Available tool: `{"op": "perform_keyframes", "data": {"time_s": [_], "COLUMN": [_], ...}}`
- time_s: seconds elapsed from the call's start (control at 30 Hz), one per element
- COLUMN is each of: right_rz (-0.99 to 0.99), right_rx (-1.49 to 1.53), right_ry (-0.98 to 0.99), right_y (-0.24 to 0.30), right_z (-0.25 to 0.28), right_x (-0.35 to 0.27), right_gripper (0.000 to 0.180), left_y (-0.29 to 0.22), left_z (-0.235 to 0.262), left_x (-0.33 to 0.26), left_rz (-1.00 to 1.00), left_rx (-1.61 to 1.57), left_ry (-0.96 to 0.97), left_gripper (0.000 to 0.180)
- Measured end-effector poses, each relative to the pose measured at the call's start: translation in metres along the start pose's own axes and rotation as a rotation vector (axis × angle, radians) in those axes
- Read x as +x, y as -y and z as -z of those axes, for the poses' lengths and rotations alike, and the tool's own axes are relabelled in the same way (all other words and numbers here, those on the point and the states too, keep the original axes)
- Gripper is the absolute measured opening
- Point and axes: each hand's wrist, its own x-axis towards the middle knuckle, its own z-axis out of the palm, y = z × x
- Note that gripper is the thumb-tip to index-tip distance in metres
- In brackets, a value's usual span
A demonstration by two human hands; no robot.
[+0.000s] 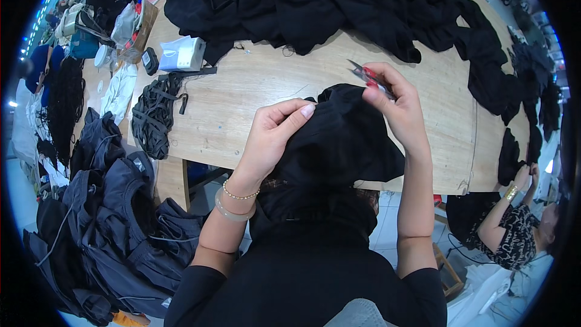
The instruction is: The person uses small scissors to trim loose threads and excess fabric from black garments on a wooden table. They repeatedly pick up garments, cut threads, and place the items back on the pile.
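Observation:
A black garment (339, 136) hangs over the front edge of the wooden table (224, 127) and down toward my lap. My left hand (281, 124) pinches its upper left edge between thumb and fingers. Over the garment's right side, my right hand (393, 100) is closed around small dark thread snips (361, 71), whose blades point up and left, apart from the cloth. A thin loose thread lies on the wood near my left fingertips.
Black garments (302, 6) are heaped along the table's far side. To the left lie a bundle of dark straps (158, 112) and a tissue pack (181, 54). Dark grey garments (115, 206) pile up at my left. A co-worker (508, 230) sits at the right, handling black cloth.

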Motion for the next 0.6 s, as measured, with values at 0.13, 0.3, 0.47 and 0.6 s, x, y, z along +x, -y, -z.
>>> {"op": "perform_keyframes", "data": {"time_s": [0.13,0.3,0.47,0.6], "right_rz": [-0.110,-0.297,-0.127,-0.280], "right_rx": [0.044,-0.146,0.139,0.050], "right_ry": [0.233,-0.242,0.308,0.633], "right_y": [0.016,-0.010,-0.024,-0.016], "right_z": [-0.026,-0.022,-0.011,0.015], "right_x": [-0.003,0.038,0.042,0.045], "right_gripper": [0.018,0.030,0.037,0.032], "left_y": [0.004,0.003,-0.004,-0.029], "left_z": [-0.002,0.001,0.004,0.022], "left_x": [0.002,0.001,0.007,0.028], "left_rz": [0.011,0.024,0.032,-0.007], "left_rx": [-0.051,-0.039,0.020,0.237], "left_ry": [0.017,0.029,0.046,0.155], "left_gripper": [0.022,0.022,0.021,0.023]}}
